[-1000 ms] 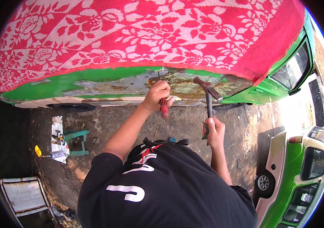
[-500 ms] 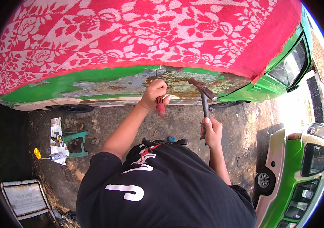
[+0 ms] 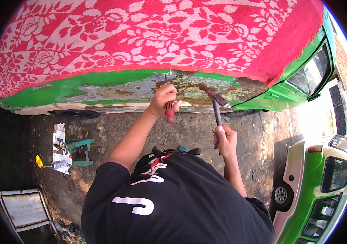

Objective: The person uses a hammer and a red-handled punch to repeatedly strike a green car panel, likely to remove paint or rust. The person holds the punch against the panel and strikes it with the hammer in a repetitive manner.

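On the left, a red-handled screwdriver is being gripped by the clamped left hand, its shaft pointing at the rusted van panel on the far side; whether the tip is being pressed into metal cannot be told. It could be deflected over the flaking paint by a glancing blow, and the hem of the red floral blanket could be snagged. To the right, a hammer is being held by the right hand, clamped around its handle, the head hanging apart from the screwdriver. The left knuckles could be struck through poor aim.

As for edges, a teal plastic stool is standing well to the left; the blanket's hem is running just above the panel; room for moving is being offered by the ground between torso and panel; a second van is bounding the near right, well apart from the right forearm.
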Available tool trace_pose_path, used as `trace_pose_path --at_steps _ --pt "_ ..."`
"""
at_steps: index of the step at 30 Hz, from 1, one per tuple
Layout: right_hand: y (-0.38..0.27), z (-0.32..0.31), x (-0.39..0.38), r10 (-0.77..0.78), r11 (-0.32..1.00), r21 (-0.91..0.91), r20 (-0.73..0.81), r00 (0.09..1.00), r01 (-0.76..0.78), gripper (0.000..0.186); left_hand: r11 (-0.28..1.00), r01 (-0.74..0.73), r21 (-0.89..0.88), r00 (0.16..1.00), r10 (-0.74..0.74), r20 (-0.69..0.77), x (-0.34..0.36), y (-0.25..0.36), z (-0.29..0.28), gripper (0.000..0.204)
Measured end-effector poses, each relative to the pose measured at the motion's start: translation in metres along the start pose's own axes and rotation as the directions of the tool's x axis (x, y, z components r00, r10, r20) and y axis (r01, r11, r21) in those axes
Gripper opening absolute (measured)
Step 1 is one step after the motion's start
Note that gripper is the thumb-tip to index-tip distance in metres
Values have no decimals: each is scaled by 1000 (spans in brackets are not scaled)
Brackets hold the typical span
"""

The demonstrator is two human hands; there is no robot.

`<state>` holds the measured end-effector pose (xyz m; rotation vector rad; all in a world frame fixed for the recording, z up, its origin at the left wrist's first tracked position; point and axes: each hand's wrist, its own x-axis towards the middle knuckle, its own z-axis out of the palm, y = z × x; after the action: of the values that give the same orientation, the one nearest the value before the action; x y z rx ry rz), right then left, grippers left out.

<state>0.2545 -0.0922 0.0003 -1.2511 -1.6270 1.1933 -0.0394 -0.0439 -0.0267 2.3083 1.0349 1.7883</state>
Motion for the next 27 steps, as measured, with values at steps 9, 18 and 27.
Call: trace_pose_path --at_steps 9,18,27 --pt "-3 -4 1 -27 998 -47 38 999 29 42 1000 5 16 1000 -5 2 0 0 1 32" --pt "-2 -4 -3 -77 992 -96 41 996 81 39 999 46 11 999 -46 -7 0 -3 1 27" --pt "-11 0 -1 -675 670 -83 345 652 738 37 997 49 54 989 -41 -142 12 -11 6 21"
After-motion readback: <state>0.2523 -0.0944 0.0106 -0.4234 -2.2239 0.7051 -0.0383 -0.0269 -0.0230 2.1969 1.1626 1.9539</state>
